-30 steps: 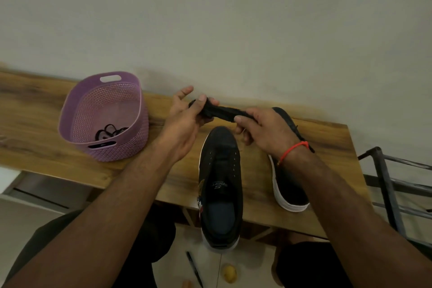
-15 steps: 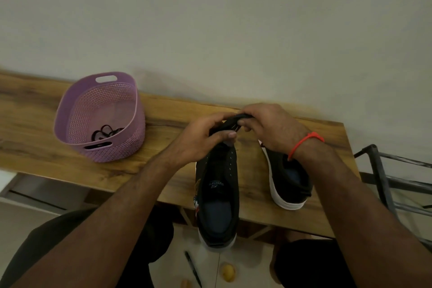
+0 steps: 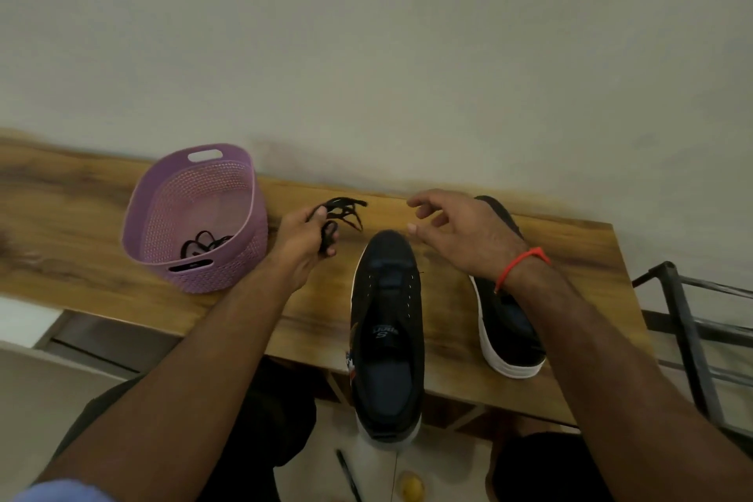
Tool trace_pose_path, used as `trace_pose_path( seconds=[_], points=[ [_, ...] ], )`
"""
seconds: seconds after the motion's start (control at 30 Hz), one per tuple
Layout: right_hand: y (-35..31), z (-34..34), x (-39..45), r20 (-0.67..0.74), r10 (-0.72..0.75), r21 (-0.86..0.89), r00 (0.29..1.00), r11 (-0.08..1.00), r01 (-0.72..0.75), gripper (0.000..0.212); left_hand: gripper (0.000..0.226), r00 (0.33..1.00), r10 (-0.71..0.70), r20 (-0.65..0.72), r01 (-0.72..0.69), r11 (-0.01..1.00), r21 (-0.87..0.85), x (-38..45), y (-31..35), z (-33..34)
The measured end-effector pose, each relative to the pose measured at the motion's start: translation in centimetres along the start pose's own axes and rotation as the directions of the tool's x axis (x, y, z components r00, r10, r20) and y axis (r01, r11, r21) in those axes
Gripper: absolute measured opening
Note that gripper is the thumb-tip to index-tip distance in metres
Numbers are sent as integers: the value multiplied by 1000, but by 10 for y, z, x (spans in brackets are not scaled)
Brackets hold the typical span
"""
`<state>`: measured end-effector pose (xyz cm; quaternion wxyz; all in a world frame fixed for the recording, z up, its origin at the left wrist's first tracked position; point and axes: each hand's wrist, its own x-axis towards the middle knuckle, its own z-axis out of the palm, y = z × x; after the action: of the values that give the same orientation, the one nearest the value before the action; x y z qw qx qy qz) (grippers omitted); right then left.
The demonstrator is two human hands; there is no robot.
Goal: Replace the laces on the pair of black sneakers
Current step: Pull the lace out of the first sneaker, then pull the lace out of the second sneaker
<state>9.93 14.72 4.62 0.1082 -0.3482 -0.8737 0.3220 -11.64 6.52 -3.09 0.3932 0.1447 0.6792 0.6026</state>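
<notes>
Lace (image 3: 340, 212), bunched in loops, sits pinched in the left hand (image 3: 303, 240) at ten o'clock from the unlaced sneaker (image 3: 387, 322); the right hand (image 3: 456, 232) hovers slack, holding nothing, over the second sneaker (image 3: 509, 322) at three o'clock. Limp, light cord looks best taken near its tip for threading
</notes>
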Motion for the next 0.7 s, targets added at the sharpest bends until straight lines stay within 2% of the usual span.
trace_pose_path(
  seconds=[0.13,0.2,0.27,0.3,0.37,0.47,0.53,0.6,0.7],
  points=[
    [1,5,1,21,-35,16,999,999,34,35,22,960,87,-266,-60,992,107,28,-10,-8],
    [3,6,1,29,-39,16,999,999,39,33,26,944,116,-310,-25,959,284,41,-21,-16],
    [6,7,2,33,-39,13,999,999,38,32,34,950,78,-304,103,836,538,48,-33,-22],
    [6,7,2,39,-35,11,999,999,34,32,39,958,57,-282,148,741,655,46,-36,-21],
    [7,9,3,62,-28,7,998,1000,28,32,51,979,57,-195,126,583,803,33,-36,-15],
    [7,13,3,85,-39,-5,996,999,40,32,66,994,63,-85,50,436,899,16,-32,-8],
    [6,14,2,100,-55,-19,994,998,57,32,66,999,48,7,-24,361,932,7,-30,-8],
    [4,10,-1,104,-55,-23,993,998,58,32,60,987,59,150,-161,343,925,-10,-21,-3],
    [6,-7,-4,26,-25,18,999,1000,25,29,67,924,81,374,-372,420,828,-48,-1,13]
  ],
)
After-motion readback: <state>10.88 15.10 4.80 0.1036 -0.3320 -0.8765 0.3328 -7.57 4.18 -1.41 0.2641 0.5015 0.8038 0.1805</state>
